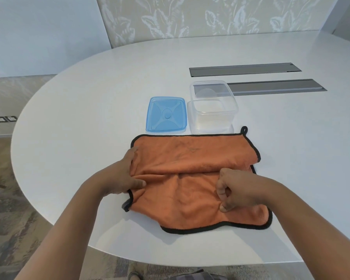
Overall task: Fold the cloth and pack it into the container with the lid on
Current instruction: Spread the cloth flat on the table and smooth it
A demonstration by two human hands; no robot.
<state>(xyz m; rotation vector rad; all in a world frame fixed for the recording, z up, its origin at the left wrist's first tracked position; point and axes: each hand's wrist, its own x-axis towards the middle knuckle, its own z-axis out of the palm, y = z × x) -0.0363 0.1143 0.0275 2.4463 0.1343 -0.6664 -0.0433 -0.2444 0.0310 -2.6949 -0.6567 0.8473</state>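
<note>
An orange cloth [190, 158] with a black hem lies on the white table [89, 110], with a raised crease running across its middle. My left hand [125, 174] grips the cloth's left edge at the crease, thumb on top. My right hand [232, 188] rests on the cloth's right part with fingers curled, pinching the fabric. Behind the cloth stands a clear square container [212, 110], open on top. Its blue lid [167, 115] lies flat to the left of it.
Two grey metal strips [245, 69] [275, 87] are set into the tabletop behind the container. The table's rounded edge curves close in front of me and to the left. Patterned floor shows below it.
</note>
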